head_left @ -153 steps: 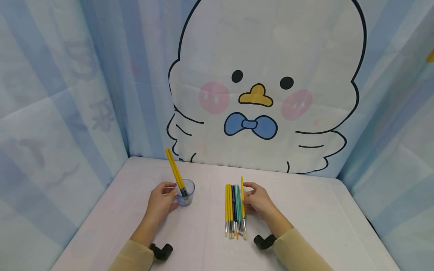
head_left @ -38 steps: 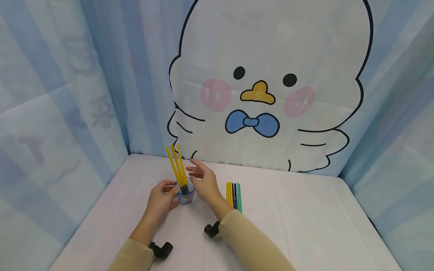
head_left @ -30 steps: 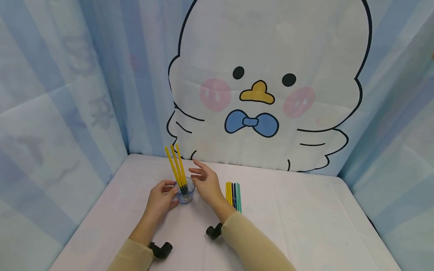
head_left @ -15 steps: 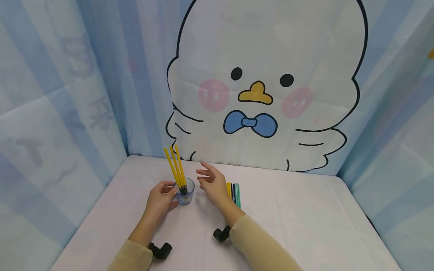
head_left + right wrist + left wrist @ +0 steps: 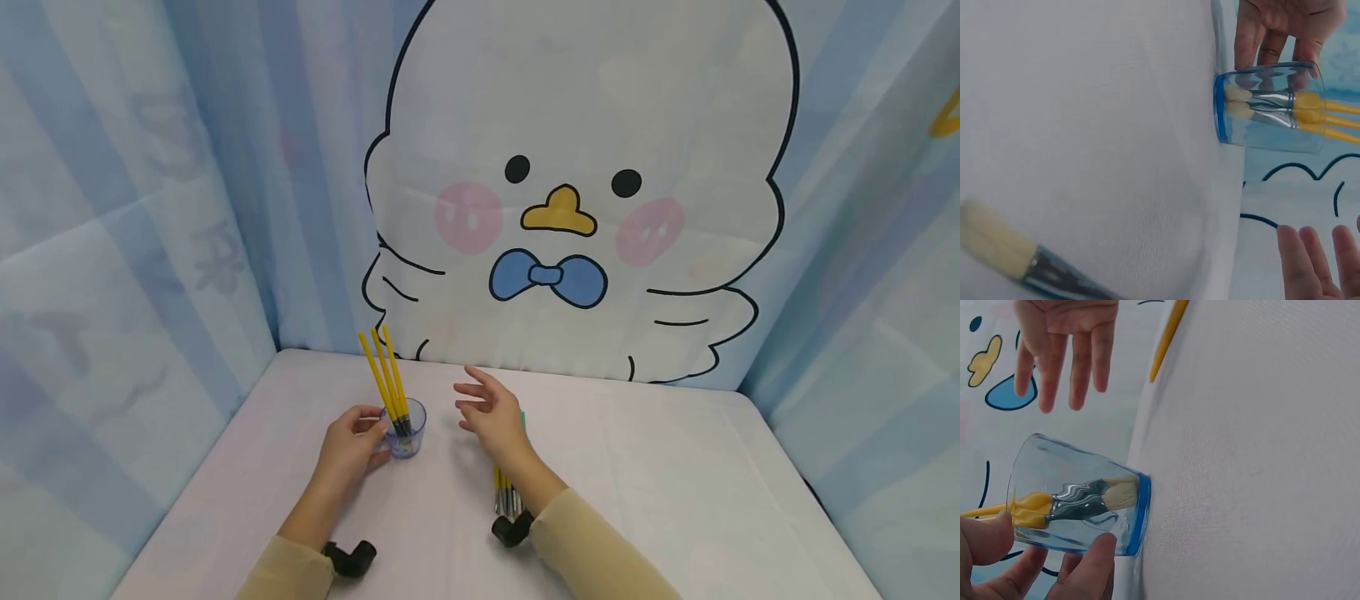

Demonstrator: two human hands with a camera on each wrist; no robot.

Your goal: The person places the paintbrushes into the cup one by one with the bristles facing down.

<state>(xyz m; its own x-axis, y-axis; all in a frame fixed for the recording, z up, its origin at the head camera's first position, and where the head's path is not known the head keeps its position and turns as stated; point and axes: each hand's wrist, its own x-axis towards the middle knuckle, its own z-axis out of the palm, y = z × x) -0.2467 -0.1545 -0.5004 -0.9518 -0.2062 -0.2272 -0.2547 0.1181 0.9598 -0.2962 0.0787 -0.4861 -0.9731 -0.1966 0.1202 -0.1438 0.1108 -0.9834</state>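
My left hand (image 5: 348, 446) holds a clear bluish plastic cup (image 5: 417, 425) from its left side, fingers and thumb around the wall. Inside the cup lean three yellow-handled paintbrushes (image 5: 395, 375), bristles down; in the left wrist view the pale bristles (image 5: 1120, 495) rest near the blue base. My right hand (image 5: 501, 425) hovers to the right of the cup, fingers extended and apart, with nothing in it. Beneath the right wrist lies a row of paintbrushes (image 5: 507, 497), mostly covered by the hand and forearm.
In the right wrist view a flat brush (image 5: 1000, 240) from the row shows close up. A pale cloth (image 5: 675, 483) covers the table. Behind it hangs a curtain (image 5: 570, 333) with a cartoon bird. Each wrist carries a black camera mount (image 5: 352, 560).
A third yellow brush went from the row into the cup. The right hand then let go and drew away rightward, over the row. The left hand stays at the cup.
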